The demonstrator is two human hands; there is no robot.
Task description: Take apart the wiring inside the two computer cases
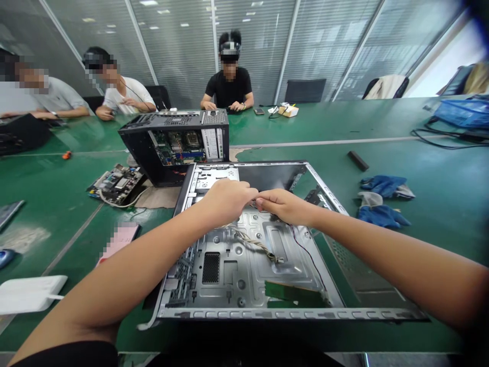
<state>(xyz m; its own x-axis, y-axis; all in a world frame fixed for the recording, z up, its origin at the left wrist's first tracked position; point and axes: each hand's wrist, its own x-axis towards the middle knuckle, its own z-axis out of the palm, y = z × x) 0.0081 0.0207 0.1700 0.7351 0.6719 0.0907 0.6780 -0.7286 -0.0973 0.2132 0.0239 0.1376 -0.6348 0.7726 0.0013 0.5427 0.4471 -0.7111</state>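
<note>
My left hand (229, 200) is closed, with its fingertips meeting those of my right hand (284, 205) over an open computer case (252, 313). The fingers of my right hand are pinched together. Whatever lies between the fingertips is mostly hidden. Below them, a twisted bundle of pale cables (255, 241) runs across the bare metal floor of the case. A thin dark wire (307, 251) hangs along its right side. The case lies flat, its open side facing up. A green strip (292, 291) shows near the front edge; I cannot tell what it is.
Behind stands another open computer case (133, 158) with a motherboard (179, 145) inside. Left of it lie a circuit board assembly (118, 182), a pink phone-like slab (120, 242) and a white box (32, 293). Blue gloves (384, 216) lie right. Several people sit across the green table (431, 183).
</note>
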